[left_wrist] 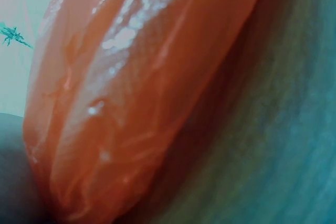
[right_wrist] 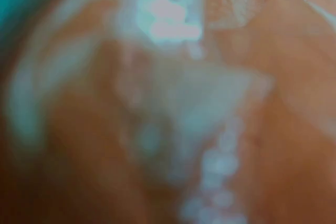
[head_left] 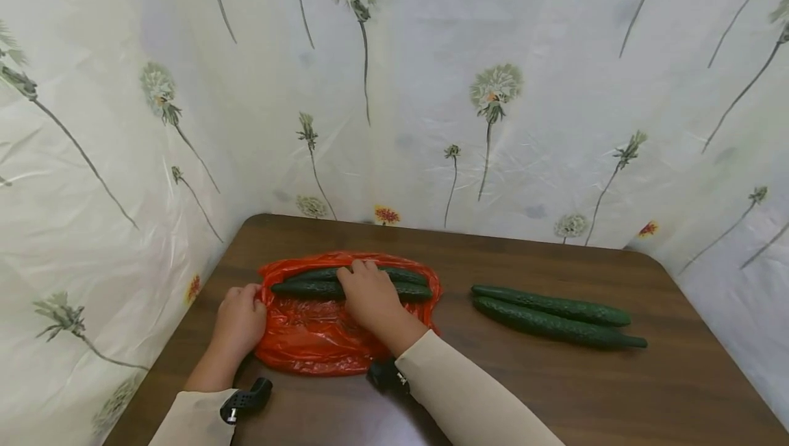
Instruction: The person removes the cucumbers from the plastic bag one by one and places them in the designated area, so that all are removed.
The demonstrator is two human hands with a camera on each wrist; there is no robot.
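A red plastic bag (head_left: 320, 347) lies on the table in the head view, its mouth spread open. Inside its far part, two dark green cucumbers lie side by side, a far cucumber (head_left: 317, 274) and a near cucumber (head_left: 305, 288). My right hand (head_left: 372, 299) reaches over the bag from the front, its fingers curled over the near cucumber and hiding the middle of both. At the bag's left rim, my left hand (head_left: 239, 319) pinches the edge of the plastic. Blurred, shiny red plastic (left_wrist: 115, 103) fills much of the left wrist view, and the right wrist view is too blurred for detail.
Two more cucumbers, a far one (head_left: 555, 305) and a near one (head_left: 548, 323), lie together on the brown wooden table (head_left: 493, 384) to the right of the bag. A flower-patterned sheet (head_left: 413, 90) hangs behind and beside the table.
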